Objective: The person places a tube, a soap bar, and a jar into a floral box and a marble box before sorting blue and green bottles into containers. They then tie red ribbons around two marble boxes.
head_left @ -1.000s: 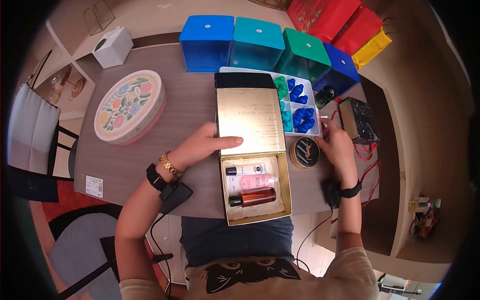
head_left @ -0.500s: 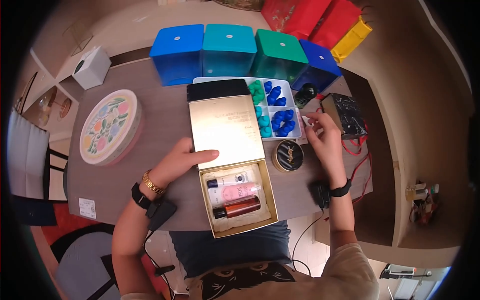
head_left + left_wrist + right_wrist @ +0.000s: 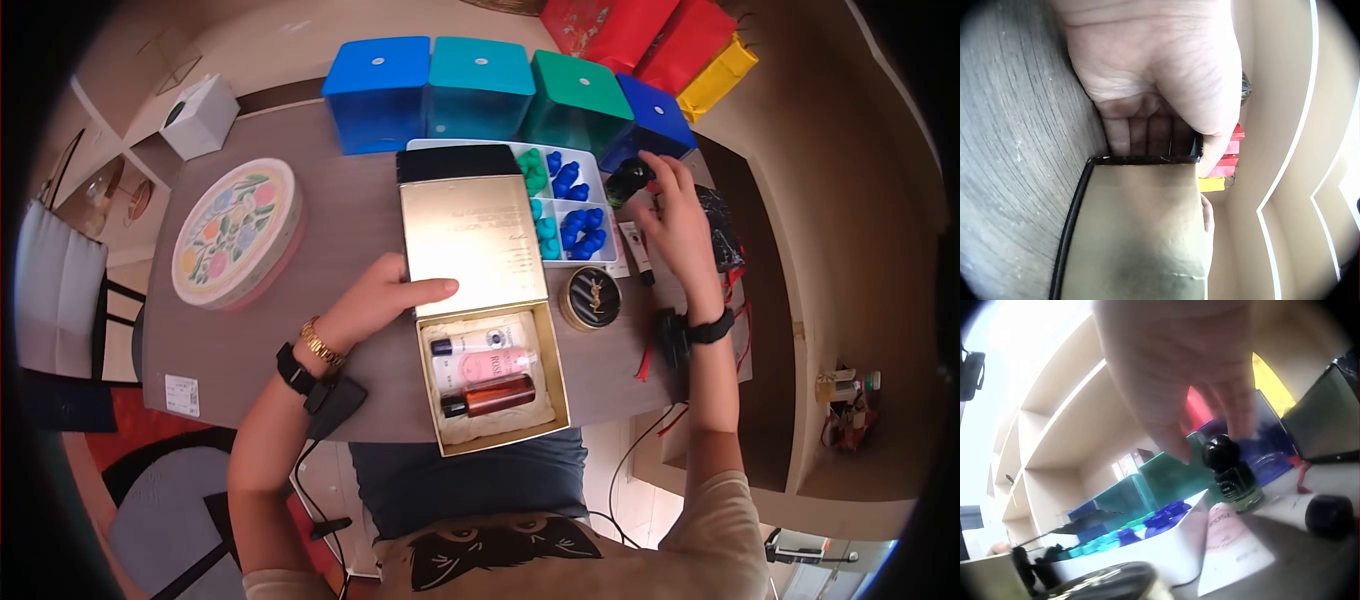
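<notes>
My left hand (image 3: 375, 302) grips the raised lid (image 3: 470, 245) of a gold box, thumb on the gold inner face and fingers behind. In the left wrist view, those fingers curl at the lid's dark edge. The box's lower part (image 3: 500, 425) holds a white tube (image 3: 475, 342), a pink tube (image 3: 490, 367) and a reddish bottle (image 3: 495, 396). My right hand (image 3: 682, 232) reaches over a small dark green bottle (image 3: 1239, 487) with a round black cap (image 3: 1220, 452). Its fingertips are right at the cap, the thumb apart from it.
Near my right hand lie a dark-capped tube (image 3: 637, 250), a pink-and-white tube (image 3: 1235, 547) and a round black compact (image 3: 592, 297). A white tray (image 3: 575, 258) with blue and green pieces sits behind the lid. Several coloured boxes (image 3: 480, 90) line the back. A floral round box (image 3: 235, 235) stands left.
My right hand has moved from beside the tray, near the tubes, out to the dark green bottle, uncovering the dark-capped tube. The left hand keeps holding the lid. The head view has shifted slightly.
</notes>
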The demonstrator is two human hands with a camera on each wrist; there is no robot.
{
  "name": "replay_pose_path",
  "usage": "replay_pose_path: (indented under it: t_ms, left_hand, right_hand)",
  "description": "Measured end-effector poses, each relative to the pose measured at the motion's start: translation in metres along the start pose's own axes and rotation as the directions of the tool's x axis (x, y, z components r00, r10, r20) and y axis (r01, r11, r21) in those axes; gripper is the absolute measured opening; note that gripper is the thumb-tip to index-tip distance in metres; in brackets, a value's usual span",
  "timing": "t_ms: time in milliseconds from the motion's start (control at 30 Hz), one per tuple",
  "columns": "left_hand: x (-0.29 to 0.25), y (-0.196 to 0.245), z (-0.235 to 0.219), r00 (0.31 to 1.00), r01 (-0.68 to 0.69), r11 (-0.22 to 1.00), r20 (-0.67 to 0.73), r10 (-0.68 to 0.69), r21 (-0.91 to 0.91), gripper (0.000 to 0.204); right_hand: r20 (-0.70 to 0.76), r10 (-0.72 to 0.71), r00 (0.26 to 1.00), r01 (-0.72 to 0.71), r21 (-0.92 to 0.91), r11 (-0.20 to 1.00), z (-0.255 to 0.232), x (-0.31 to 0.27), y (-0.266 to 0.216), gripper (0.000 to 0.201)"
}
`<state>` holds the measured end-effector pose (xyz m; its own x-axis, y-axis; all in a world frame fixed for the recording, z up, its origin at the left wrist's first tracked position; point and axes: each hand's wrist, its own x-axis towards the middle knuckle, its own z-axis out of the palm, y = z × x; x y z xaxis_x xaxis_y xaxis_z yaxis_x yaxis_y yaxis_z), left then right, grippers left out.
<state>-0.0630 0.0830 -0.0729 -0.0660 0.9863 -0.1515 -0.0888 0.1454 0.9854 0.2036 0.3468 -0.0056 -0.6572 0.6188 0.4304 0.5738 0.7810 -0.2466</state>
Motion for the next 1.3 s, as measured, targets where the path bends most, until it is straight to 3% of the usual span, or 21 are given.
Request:
replay_pose_path:
  t_ms: [33, 133, 400, 467, 533, 633, 767, 867, 933, 1033, 1300]
  left_hand:
    - [0.0, 0.001, 0.001, 1.0, 0.002, 1.0, -0.004, -0.002, 0.0, 0.041]
    - [0.002, 0.0, 0.0, 1.0, 0.001, 1.0, 0.006, -0.001, -0.009, 0.042]
    - [0.003, 0.0, -0.001, 0.999, -0.024, 0.999, 0.03, 0.025, -0.023, 0.043]
    - [0.004, 0.0, -0.001, 0.998, -0.048, 0.998, 0.027, 0.049, -0.038, 0.043]
    - [0.004, -0.003, 0.0, 0.998, -0.055, 0.997, 0.024, 0.057, -0.049, 0.043]
    - [0.004, -0.004, 0.0, 0.999, -0.035, 0.998, 0.022, 0.035, -0.043, 0.045]
    - [0.004, -0.002, 0.0, 1.0, -0.013, 1.0, 0.004, 0.013, -0.023, 0.046]
    - [0.003, -0.003, 0.0, 1.0, -0.019, 1.0, -0.007, 0.018, -0.011, 0.045]
    - [0.003, -0.003, 0.0, 1.0, -0.021, 1.0, -0.01, 0.021, -0.003, 0.045]
    - [0.001, 0.0, 0.0, 1.0, -0.003, 1.0, -0.016, 0.004, 0.027, 0.044]
    - [0.001, 0.0, 0.002, 1.0, -0.004, 1.0, -0.023, 0.004, -0.012, 0.042]
  right_hand:
    - [-0.002, -0.017, 1.0, 0.016, -0.101, 0.995, 0.006, 0.006, 0.006, 0.058]
    - [0.126, -0.015, 0.992, 0.018, -0.026, 1.0, 0.018, 0.024, 0.022, 0.058]
    - [0.059, 0.069, 0.996, -0.066, -0.054, 0.996, -0.002, 0.017, 0.004, 0.043]
    - [-0.041, -0.003, 0.999, 0.002, -0.028, 1.0, -0.02, 0.0, -0.011, 0.045]
    - [-0.066, 0.031, 0.997, -0.025, 0.079, 0.997, -0.04, -0.019, -0.036, 0.046]
    - [0.06, 0.089, 0.994, -0.106, 0.416, 0.903, -0.066, -0.05, -0.072, 0.045]
    - [0.116, -0.123, 0.986, 0.034, 0.578, 0.815, -0.074, -0.085, -0.102, 0.047]
    - [0.122, -0.33, 0.936, 0.197, 0.595, 0.779, -0.071, -0.101, -0.121, 0.047]
    - [0.157, -0.41, 0.898, 0.209, 0.669, 0.713, -0.064, -0.107, -0.133, 0.045]
    - [0.183, -0.448, 0.875, 0.185, 0.729, 0.659, -0.048, -0.117, -0.141, 0.048]
    - [0.234, -0.44, 0.867, 0.134, 0.741, 0.658, -0.03, -0.131, -0.144, 0.045]
